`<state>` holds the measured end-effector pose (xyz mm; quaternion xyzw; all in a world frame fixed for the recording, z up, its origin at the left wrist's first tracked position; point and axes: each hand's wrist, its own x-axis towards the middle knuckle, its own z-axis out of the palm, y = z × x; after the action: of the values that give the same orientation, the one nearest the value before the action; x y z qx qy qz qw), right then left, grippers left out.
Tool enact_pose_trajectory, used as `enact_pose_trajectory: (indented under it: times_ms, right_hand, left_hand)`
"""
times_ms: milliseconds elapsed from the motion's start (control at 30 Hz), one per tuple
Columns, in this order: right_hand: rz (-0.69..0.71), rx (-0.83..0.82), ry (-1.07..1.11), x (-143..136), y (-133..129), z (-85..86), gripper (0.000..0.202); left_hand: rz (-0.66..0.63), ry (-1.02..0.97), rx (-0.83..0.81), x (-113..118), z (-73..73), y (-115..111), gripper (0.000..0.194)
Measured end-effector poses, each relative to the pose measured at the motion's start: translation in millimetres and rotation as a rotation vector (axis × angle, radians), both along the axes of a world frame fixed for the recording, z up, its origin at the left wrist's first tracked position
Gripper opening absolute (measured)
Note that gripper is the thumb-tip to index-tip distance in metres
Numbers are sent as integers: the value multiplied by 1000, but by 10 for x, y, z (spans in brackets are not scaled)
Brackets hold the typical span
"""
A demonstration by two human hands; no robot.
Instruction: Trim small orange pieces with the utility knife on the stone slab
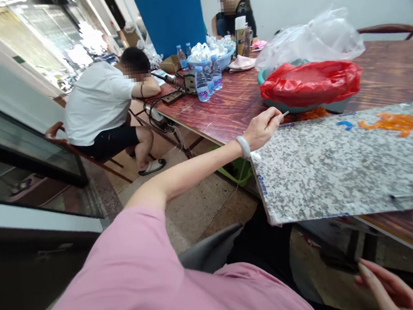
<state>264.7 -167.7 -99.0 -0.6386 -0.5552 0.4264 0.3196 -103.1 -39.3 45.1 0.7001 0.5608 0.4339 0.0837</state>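
Observation:
My left hand [265, 128], with a pale bangle on the wrist, is closed around a thin metal rod [286, 114]; most of the rod is hidden in the fingers. The hand is over the far left corner of a speckled grey board [320, 174]. On that board are an orange, glossy, irregular shape [399, 123], a small blue curved piece [344, 125] and a thin dark tool [407, 196]. At the bottom right, below the board's front edge, my right hand [391, 286] has thumb and fingertips pressed together. Whatever it pinches, if anything, cannot be made out.
Behind the board stands a basin lined with a red plastic bag [309, 85], beside a clear plastic bag [315, 39]. Water bottles [202, 84], a blue basin [222, 62] and a spray can [240, 36] share the wooden table [238, 104]. Two people sit farther off.

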Motion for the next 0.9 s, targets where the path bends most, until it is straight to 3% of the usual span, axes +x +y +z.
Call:
enact_pose_trajectory:
  times_ms: [133,267,367,500,667,900]
  right_hand:
    - [148,71,111,-370,174,461,40]
    - [317,185,178,-614,305,670,25]
    - [346,217,161,-611,315,668,22]
    - [291,181,154,-399,225,562,19]
    - [211,91,154,-146,139,398,19]
    - [205,61,137,-118,152,336,22]
  left_hand:
    - [-230,-61,-54,534,143,-83,20]
    - [-427,44,-137,1107,76,-6,18]
    - [-456,189,-203,1476,-40,120,18]
    - [-369,359,-292,1777,-236,314,20]
    - [-319,356,-380,1842,-413,463,20]
    - [-329,267,-341,1882,-464,468,19]
